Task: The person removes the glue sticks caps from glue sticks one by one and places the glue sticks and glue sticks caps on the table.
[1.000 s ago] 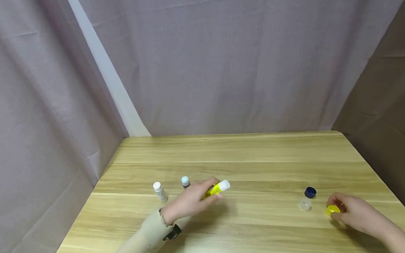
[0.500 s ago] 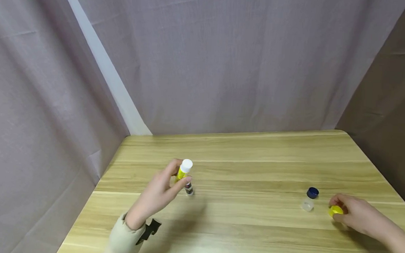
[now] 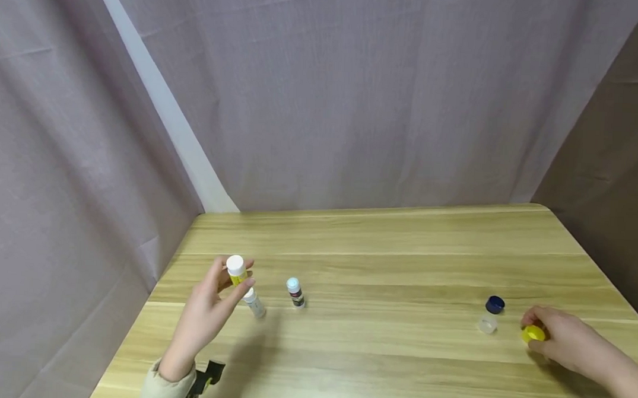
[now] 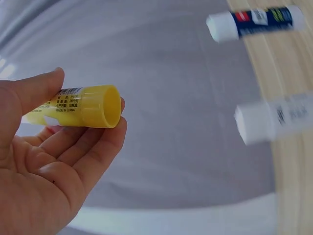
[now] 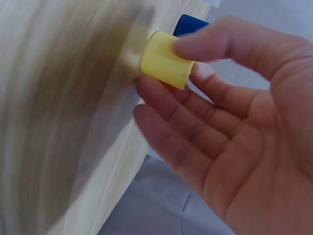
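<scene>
In the head view my left hand (image 3: 198,324) grips a yellow glue stick (image 4: 73,108), white end up, over the left part of the table. Its yellow bottom rim faces the left wrist camera. A white glue stick (image 3: 256,307) stands upright just beyond it, its top partly overlapped by the fingertips. Right of that stands a dark-labelled glue stick (image 3: 296,295) with a pale top. At the right side, my right hand (image 3: 568,339) pinches a yellow cap (image 5: 165,59) between thumb and fingers, close over the table.
Left of the right hand, a dark blue cap (image 3: 495,304) and a translucent white cap (image 3: 487,324) lie close together on the wooden table (image 3: 377,344). Grey curtains (image 3: 355,105) hang behind the table and along its left side.
My left hand has carried the yellow glue stick leftward from mid-table and turned it upright. The right hand keeps its hold on the yellow cap, hardly moving.
</scene>
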`<state>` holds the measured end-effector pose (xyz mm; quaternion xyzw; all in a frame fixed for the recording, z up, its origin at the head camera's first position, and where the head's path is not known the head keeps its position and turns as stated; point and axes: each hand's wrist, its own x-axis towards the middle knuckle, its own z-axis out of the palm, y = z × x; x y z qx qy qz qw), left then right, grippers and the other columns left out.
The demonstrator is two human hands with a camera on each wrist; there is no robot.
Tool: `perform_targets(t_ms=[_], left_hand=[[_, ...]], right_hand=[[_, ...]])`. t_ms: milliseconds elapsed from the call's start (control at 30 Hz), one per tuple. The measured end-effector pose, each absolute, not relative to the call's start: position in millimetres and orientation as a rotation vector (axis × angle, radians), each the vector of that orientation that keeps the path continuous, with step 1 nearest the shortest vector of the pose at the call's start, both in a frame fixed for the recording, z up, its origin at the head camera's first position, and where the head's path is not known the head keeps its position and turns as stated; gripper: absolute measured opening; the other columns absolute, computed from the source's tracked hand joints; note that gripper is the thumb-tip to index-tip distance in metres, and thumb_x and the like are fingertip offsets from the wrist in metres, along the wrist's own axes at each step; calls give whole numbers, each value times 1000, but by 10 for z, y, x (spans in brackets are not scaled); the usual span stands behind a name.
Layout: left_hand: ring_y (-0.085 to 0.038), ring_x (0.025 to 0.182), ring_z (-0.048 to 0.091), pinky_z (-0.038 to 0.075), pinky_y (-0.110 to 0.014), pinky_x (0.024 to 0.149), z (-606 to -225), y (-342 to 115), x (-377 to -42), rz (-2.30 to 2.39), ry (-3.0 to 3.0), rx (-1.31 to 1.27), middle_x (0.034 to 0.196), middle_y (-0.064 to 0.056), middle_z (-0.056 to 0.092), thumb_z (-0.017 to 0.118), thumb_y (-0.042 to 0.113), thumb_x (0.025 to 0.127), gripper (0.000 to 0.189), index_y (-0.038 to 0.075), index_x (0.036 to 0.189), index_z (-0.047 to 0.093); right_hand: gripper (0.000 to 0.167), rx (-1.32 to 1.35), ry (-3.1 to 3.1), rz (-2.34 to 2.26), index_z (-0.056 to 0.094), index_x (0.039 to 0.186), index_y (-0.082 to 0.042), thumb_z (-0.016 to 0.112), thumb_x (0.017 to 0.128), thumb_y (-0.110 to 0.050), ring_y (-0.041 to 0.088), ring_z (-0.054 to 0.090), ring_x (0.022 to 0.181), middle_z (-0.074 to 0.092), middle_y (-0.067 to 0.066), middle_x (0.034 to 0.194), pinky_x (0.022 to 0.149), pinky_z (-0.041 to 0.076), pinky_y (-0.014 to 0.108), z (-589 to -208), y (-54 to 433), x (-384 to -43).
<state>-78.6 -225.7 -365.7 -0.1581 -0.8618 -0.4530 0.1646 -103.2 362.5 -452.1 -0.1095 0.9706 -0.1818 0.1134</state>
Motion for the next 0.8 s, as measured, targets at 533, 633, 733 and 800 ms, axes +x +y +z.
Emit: perform_targets(t_ms=[533, 633, 733, 800], left_hand=[[-41, 121, 60, 50, -46, 99, -4224, -2763, -790, -1537, -2697, -94, 127, -32, 60, 66, 9, 98, 27, 1, 116, 48], [-43, 120, 59, 51, -46, 97, -4326, -2806, -795, -1577, -2735, -82, 126, -34, 60, 66, 8, 98, 26, 1, 115, 46], [-39, 116, 62, 52, -41, 94, -4403, -2832, -810, -1620, -2758, -50, 125, -32, 61, 66, 8, 98, 27, 1, 116, 46], [-33, 111, 63, 52, -37, 91, -4443, -2846, -822, -1648, -2779, -16, 124, -27, 63, 66, 10, 98, 29, 2, 118, 46]], right_hand=[[29, -355, 2923, -520, 64, 96, -1, 80, 73, -6, 19, 54, 81, 63, 5, 93, 67, 47, 36, -4616, 3642, -991], [30, -358, 2941, -516, 65, 96, -1, 81, 72, -7, 20, 56, 82, 65, 7, 95, 68, 48, 37, -4617, 3655, -976], [30, -354, 2948, -518, 66, 97, -1, 82, 72, -7, 22, 57, 83, 65, 9, 96, 69, 49, 39, -4620, 3670, -973], [29, -353, 2945, -525, 67, 97, -1, 82, 73, -7, 22, 58, 84, 65, 9, 97, 70, 50, 39, -4624, 3684, -974]])
